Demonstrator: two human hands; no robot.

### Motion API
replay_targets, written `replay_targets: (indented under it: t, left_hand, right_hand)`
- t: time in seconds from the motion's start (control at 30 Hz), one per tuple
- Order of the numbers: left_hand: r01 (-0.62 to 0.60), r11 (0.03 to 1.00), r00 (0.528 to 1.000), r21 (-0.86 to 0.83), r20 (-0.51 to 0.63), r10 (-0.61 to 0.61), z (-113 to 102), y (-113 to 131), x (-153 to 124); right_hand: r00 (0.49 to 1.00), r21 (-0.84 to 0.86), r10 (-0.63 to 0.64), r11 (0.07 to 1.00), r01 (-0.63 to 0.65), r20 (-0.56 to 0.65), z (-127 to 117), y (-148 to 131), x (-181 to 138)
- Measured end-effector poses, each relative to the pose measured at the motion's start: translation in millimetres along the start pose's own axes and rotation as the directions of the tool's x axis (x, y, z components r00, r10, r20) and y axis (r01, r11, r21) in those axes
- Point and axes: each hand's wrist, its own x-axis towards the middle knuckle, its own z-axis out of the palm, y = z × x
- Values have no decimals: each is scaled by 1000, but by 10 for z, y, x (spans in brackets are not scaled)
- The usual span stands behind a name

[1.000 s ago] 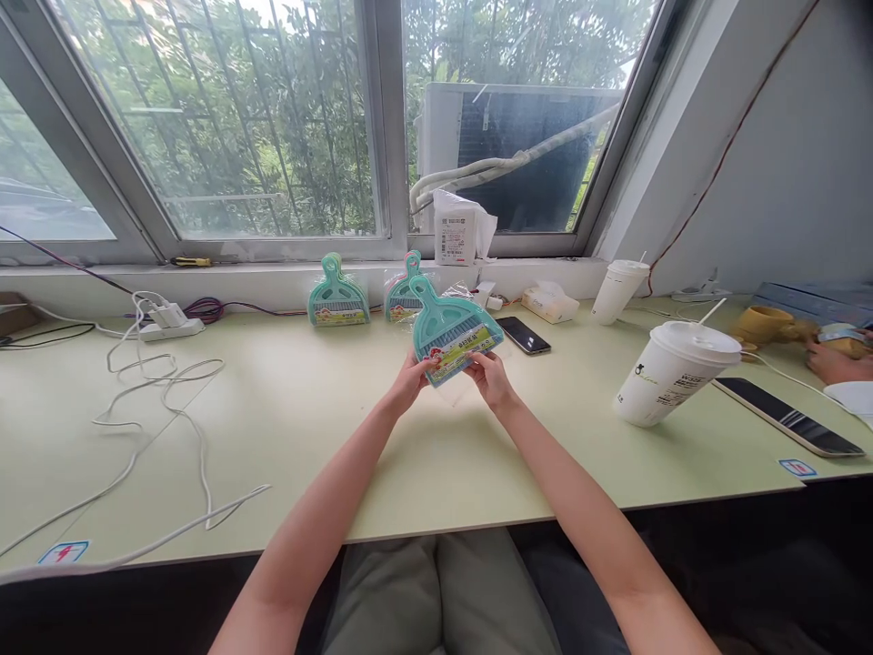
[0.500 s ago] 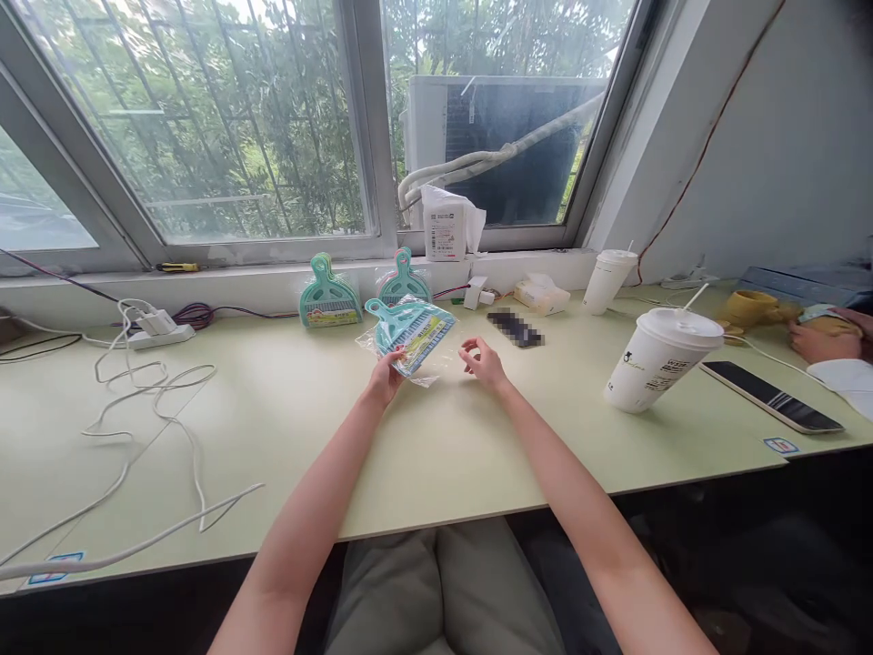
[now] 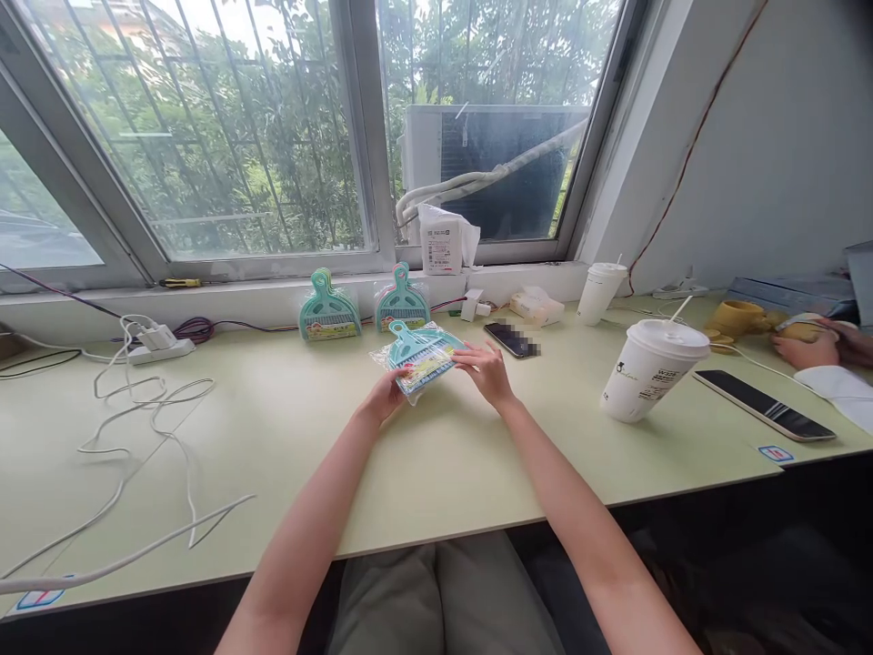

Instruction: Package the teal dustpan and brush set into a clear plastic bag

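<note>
A teal mini dustpan-and-brush set (image 3: 423, 357) in clear plastic wrap lies low over the pale green desk (image 3: 286, 428). My left hand (image 3: 387, 398) grips its near left corner. My right hand (image 3: 486, 371) holds its right edge with fingers spread over the wrap. Two more wrapped teal sets (image 3: 329, 315) (image 3: 402, 304) lean upright against the ledge under the window, just behind the one I hold.
A dark phone (image 3: 513, 339) lies right of my hands. A tilted white lidded cup (image 3: 647, 367) with a straw and a second cup (image 3: 598, 291) stand to the right. White cables (image 3: 146, 400) and a charger sprawl left. Another person's hand (image 3: 805, 347) rests far right beside a black tablet (image 3: 764, 405).
The set was tipped from upright down toward the desk. My right hand let go half a second ago and has come back onto the set's right edge.
</note>
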Motion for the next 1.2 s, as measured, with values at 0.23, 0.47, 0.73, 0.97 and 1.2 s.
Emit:
replay_targets:
  t: [0.23,0.47,0.73,0.97,1.2]
  left_hand:
    - [60,995,998,77,12,-61,-60,-19,-2]
    - [81,983,975,166,190,-112,8,-24,-73]
    - [48,968,977,247,192,-97,24,-16,-83]
    - [65,953,980,297,162,-118,17,-37,-93]
    - [-73,911,984,405,177,0,74,-36,-106]
  right_hand:
    - [980,2,180,983,-181,79,113,39,-27]
    - [930,59,348,937,-343,-119,191,63,-12]
    - [857,459,515,766,-450,-19,229,115,20]
    - [787,601,617,627,-497,7,193,71,-15]
    - [634,700,656,221,-680,409,151,177,-7]
